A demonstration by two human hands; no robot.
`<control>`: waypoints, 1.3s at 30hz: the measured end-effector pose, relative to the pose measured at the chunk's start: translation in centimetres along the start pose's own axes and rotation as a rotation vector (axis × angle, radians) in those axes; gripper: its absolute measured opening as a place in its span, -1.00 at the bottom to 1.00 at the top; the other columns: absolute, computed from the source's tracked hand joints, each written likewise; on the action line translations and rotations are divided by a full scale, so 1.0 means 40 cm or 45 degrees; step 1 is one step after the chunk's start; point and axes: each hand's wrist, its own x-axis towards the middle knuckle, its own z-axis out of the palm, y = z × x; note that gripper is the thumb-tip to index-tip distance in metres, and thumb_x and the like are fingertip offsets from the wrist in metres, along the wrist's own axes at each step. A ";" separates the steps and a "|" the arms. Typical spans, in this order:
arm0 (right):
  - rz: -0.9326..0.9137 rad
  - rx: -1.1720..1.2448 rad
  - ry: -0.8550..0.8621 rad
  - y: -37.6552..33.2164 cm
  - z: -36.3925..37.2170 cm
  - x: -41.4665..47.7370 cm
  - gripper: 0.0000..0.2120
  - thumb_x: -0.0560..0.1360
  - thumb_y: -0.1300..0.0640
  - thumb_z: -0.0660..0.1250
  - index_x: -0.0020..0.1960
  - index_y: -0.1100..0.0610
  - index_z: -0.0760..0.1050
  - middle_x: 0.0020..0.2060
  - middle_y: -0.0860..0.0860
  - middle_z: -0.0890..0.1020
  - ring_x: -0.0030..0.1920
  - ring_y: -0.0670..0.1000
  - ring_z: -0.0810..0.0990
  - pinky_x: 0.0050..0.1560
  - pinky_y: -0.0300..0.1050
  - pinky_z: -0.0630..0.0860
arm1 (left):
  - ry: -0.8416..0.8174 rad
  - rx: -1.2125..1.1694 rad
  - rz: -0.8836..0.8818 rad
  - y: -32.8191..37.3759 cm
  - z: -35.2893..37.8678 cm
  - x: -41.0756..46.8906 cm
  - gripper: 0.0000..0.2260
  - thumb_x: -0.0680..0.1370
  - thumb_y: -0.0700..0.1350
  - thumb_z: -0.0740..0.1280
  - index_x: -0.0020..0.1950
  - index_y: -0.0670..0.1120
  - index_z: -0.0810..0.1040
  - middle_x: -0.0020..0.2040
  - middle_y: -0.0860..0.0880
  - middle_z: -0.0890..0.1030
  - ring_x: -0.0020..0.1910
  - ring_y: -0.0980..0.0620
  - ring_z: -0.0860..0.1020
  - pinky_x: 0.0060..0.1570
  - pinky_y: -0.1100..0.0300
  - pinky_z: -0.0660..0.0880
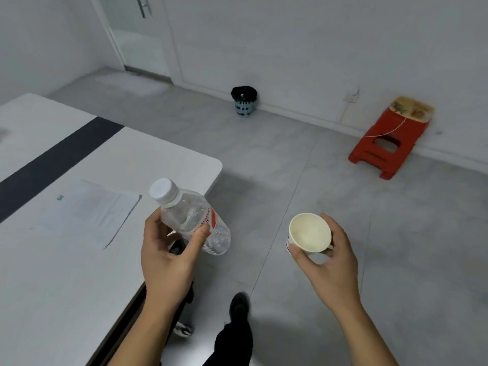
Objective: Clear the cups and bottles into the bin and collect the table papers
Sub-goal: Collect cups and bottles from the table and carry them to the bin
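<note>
Here, both hands hold items beside the table corner
Head view: left hand (165, 256) grips a clear capped bottle (194, 216), tilted, thumb across its label; right hand (328, 256) curls round an empty paper cup (309, 233). Papers (89, 211) lie flat on the white table (39, 281). The bin (244, 100), black-lined, stands well apart against the far wall, near a red stool (390, 138)

Dim, even indoor light; soft blur throughout; wide-angle bending at edges; faint shadow on floor (237, 186) beside desk (66, 286).
</note>
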 end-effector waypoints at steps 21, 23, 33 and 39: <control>-0.054 0.019 0.069 0.051 0.270 1.484 -0.27 0.27 0.06 0.65 0.37 -0.09 0.44 0.23 -0.15 0.54 0.15 -0.27 0.53 0.02 -0.36 0.50 | -0.108 -0.067 0.125 -0.049 0.930 1.212 -0.47 0.31 0.09 0.54 0.24 0.09 0.50 0.16 0.05 0.63 0.13 0.03 0.62 0.12 0.15 0.53; -0.059 0.033 0.072 0.087 0.306 1.640 -0.26 0.28 0.05 0.65 0.38 -0.09 0.43 0.24 -0.15 0.54 0.16 -0.21 0.54 0.06 -0.24 0.53 | -0.110 -0.046 0.131 -0.080 1.034 1.340 -0.51 0.33 0.07 0.55 0.21 0.17 0.49 0.17 0.07 0.63 0.15 0.04 0.62 0.11 0.17 0.52; -0.134 0.054 -0.085 0.034 0.511 2.472 -0.27 0.31 0.01 0.63 0.41 -0.03 0.42 0.26 -0.11 0.53 0.18 -0.19 0.52 0.10 -0.15 0.60 | -0.009 0.031 0.142 -0.034 1.443 1.987 -0.45 0.31 0.12 0.54 0.24 0.10 0.48 0.16 0.06 0.62 0.13 0.01 0.62 0.12 0.02 0.57; -0.181 0.008 -0.238 0.002 0.688 2.843 -0.28 0.32 0.00 0.62 0.41 -0.08 0.41 0.23 -0.17 0.54 0.17 -0.24 0.52 0.06 -0.29 0.55 | 0.136 0.017 0.084 -0.092 1.566 2.316 -0.47 0.31 0.12 0.54 0.23 0.17 0.47 0.14 0.07 0.63 0.13 0.00 0.63 0.15 -0.12 0.57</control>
